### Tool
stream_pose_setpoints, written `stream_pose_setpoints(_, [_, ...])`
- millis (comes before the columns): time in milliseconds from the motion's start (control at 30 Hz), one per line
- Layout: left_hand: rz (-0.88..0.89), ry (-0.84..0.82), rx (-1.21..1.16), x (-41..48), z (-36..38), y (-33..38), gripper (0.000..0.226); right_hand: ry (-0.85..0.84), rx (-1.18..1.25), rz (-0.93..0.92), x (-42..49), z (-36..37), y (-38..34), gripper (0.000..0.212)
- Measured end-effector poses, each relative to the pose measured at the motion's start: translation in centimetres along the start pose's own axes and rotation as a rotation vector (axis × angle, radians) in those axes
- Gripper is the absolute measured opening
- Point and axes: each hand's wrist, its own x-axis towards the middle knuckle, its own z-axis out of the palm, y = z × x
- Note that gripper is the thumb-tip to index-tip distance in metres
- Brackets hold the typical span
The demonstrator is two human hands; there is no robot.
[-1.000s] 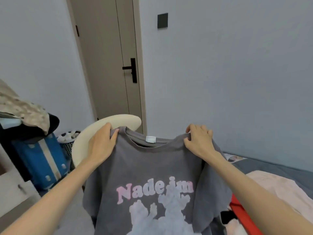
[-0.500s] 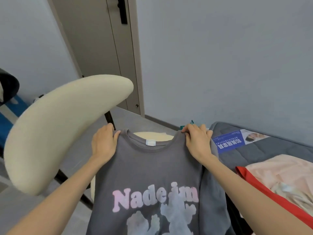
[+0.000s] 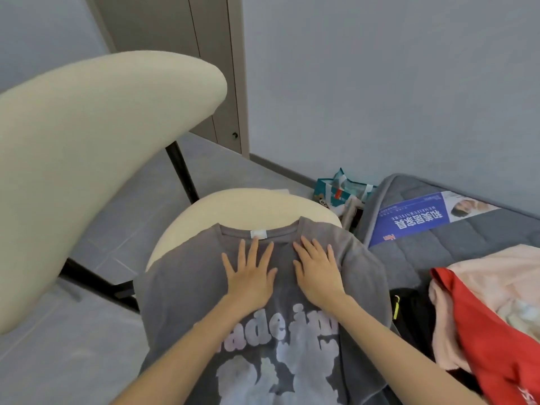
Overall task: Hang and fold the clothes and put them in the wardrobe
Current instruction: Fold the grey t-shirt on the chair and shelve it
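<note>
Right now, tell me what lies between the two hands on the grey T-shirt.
Head view: only bare grey T-shirt fabric separates the left hand and right hand.

Both hands let go of the shoulders of the grey T-shirt (image 3: 187,290), which now lies spread over the cream chair seat (image 3: 248,209) at frame centre. The left hand (image 3: 251,276) and right hand (image 3: 317,273) press flat below the collar, fingers straight.

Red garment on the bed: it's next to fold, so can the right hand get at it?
Probably yes: the red garment lies uncovered right of the right hand, which holds nothing.
</note>
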Motion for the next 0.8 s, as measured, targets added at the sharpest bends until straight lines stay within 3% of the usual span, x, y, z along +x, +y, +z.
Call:
stream_pose_setpoints(67, [-0.064, -0.097, -0.019, -0.3, 1.5, -0.1, 0.057, -0.05, -0.022, 0.072, -0.9, 1.1, 1.3, 0.052])
stream_pose_setpoints(167, [-0.095, -0.076, -0.067, -0.7, 2.1, -1.2, 0.061, -0.097, -0.019, 0.168, -1.4, 0.7, 3.8, 0.054])
stream_pose_setpoints(267, [-0.122, -0.115, -0.108, -0.8, 1.5, -1.1, 0.063, -0.183, 0.153, 0.129, -1.1, -1.2, 4.9, 0.054])
stream_pose_setpoints(367, [-0.141, -0.108, -0.178, -1.4, 1.0, 0.5, 0.063, 0.06, 0.324, 0.156, -2.2, -3.8, 5.7, 0.036])
stream_pose_setpoints(467, [-0.047, -0.11, -0.204, -2.5, 1.4, 2.9, 0.061, 0.227, 0.222, 0.311, -4.6, -5.7, 7.5, 0.031])
stream_pose_setpoints(600, [-0.004, -0.202, -0.173, -3.5, 2.5, 6.2, 0.061, -0.05, 0.101, 0.602, -7.8, -7.0, 10.4, 0.044])
stream_pose_setpoints(700, [-0.009, -0.18, -0.098, -4.1, 3.1, 7.0, 0.061, -0.278, 0.053, 0.556, -9.4, -6.8, 11.4, 0.06])
stream_pose_setpoints(800, [-0.01, -0.149, -0.138, -4.7, 2.8, 6.8, 0.06, -0.361, -0.009, 0.493, -9.9, -6.3, 11.0, 0.057])
